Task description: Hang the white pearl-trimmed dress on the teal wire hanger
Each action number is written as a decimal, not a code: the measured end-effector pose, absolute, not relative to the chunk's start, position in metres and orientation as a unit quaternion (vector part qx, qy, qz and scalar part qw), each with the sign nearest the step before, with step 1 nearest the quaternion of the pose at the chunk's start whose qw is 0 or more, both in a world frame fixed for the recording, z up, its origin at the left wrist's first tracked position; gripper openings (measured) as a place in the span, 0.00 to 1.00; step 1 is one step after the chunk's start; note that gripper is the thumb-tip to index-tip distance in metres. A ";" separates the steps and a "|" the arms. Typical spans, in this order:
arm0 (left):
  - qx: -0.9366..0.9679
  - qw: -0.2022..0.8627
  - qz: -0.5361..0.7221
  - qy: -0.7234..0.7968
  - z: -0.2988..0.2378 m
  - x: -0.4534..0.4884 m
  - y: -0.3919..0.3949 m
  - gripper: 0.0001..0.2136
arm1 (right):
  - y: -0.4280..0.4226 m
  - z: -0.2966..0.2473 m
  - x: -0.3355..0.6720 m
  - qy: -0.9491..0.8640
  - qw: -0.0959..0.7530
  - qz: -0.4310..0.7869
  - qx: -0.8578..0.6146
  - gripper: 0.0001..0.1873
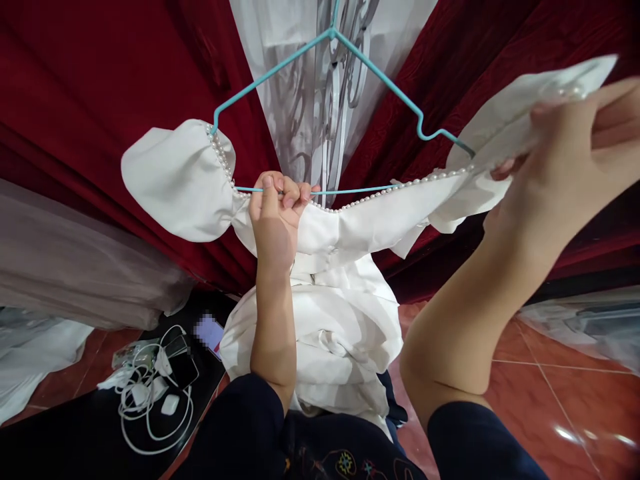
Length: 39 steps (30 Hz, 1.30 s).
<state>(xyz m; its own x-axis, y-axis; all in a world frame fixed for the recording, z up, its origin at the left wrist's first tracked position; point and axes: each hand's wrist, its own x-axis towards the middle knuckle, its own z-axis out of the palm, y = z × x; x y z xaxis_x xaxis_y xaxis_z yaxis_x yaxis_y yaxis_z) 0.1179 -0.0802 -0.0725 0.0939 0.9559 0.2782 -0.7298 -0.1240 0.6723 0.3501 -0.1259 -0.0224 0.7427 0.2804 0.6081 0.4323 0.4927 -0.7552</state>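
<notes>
A white dress [345, 313] with puffed sleeves and a pearl-trimmed neckline hangs on a teal wire hanger [350, 50] in front of me. My left hand [276, 213] is closed around the hanger's bottom bar and the neckline at the middle. My right hand [565, 167], raised at the right, pinches the dress's right puffed sleeve [520, 110] and pulls it outward near the hanger's right end. The left sleeve [175, 177] hangs free on the hanger's left end.
Dark red curtains [100, 87] hang behind, with a white sheer panel [300, 80] between them. Grey fabric [75, 273] lies at the left. White chargers, cables and phones [155, 387] sit on a black surface at lower left. Red floor tiles [550, 393] show at the right.
</notes>
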 end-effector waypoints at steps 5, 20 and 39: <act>0.365 0.645 0.653 0.158 -0.072 0.117 -0.080 0.16 | -0.112 -0.007 0.330 -0.485 0.707 0.019 -0.514 0.14; 0.382 0.626 0.639 0.229 -0.069 0.122 -0.085 0.17 | -0.147 -0.114 0.208 -0.338 0.774 0.444 -0.299 0.26; 0.543 0.197 0.731 0.363 -0.069 0.077 -0.109 0.11 | -0.097 -0.116 0.227 -0.322 0.844 0.386 -0.187 0.20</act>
